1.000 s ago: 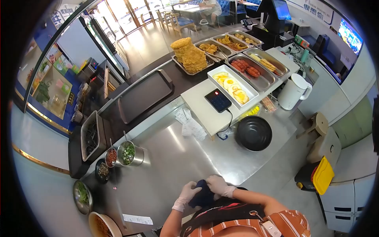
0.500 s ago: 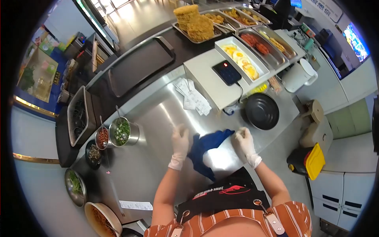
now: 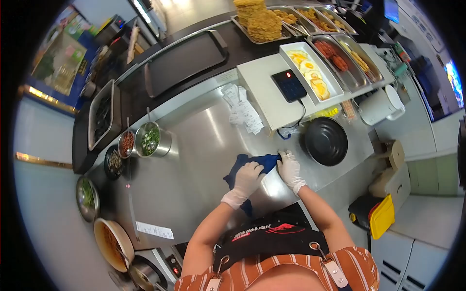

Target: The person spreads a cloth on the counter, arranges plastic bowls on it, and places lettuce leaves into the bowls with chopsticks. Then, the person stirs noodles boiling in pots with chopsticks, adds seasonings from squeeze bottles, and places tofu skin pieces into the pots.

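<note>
A dark blue cloth [image 3: 268, 161] lies crumpled on the steel worktop [image 3: 194, 140] in front of me. My left hand [image 3: 249, 179], in a thin white glove, presses onto the left half of the cloth with its fingers bent into the fabric. My right hand [image 3: 290, 172], gloved as well, has its fingers closed at the cloth's right end. One tail of the cloth hangs out below my left wrist. Just right of my right hand stands a black bowl [image 3: 326, 141].
Paper slips [image 3: 242, 110] lie behind the cloth. On the white raised stand are a black digital panel [image 3: 289, 85] and a tray of fried eggs [image 3: 310, 72]. Steel tubs of chopped scallions [image 3: 148, 140] and peanuts [image 3: 126, 144] stand left, near a receipt [image 3: 154, 230].
My left hand has moved right and onto the cloth, and my right hand has come in to its right end. The cloth is more bunched up. The whole view has shifted slightly.
</note>
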A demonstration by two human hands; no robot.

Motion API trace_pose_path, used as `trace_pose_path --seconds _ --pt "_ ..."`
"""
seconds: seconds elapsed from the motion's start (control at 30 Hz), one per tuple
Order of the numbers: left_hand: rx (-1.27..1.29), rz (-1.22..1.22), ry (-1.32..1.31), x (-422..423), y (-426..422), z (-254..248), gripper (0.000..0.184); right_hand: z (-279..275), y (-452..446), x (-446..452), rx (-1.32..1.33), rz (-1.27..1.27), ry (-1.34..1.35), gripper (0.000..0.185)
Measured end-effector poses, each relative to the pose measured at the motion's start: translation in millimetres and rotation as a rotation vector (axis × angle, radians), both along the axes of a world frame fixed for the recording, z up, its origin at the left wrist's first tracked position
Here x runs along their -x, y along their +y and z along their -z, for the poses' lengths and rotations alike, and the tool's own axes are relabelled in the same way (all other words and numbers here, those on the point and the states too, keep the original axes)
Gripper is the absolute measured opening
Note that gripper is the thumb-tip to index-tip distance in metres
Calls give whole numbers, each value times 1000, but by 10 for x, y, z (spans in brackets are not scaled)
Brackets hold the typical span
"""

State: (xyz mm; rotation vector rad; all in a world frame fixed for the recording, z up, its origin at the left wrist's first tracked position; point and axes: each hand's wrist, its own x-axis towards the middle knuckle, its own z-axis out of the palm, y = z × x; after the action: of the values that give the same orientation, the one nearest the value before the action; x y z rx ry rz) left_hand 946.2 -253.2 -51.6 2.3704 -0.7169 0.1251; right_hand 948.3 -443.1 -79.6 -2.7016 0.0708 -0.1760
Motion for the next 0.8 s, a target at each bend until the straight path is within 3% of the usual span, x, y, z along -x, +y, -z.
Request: trace_pose_path --seconds 0.1,0.17,0.23,0.27,0.33,0.43,0.53,0.7,0.8 --pt "-170 -251 87 -45 -147 151 20 60 -18 -103 -111 16 116 39" --pt "-187 -283 45 -42 -148 242 14 23 -75 -146 -128 -17 177 38" --pt "-174 -286 -1 9 -133 339 12 -17 -106 -194 -373 -7 292 37" --pt "-79 -355 55 54 -136 327 12 -38 -107 -210 -370 -58 287 37" --pt "197 -515 183 148 -115 196 12 -58 -67 -239 -960 -36 251 37" --pt "770 -700 502 292 34 101 17 -512 92 -266 -1280 -42 303 27" --pt "920 -806 567 570 226 -397 16 -998 358 -283 -1645 -114 438 26" --pt "1007 -919 316 1045 371 -850 15 -1679 693 -147 -1597 -456 571 26" --pt "648 -905 242 1438 461 -1340 34 -1978 773 -28 -1631 -525 661 25"
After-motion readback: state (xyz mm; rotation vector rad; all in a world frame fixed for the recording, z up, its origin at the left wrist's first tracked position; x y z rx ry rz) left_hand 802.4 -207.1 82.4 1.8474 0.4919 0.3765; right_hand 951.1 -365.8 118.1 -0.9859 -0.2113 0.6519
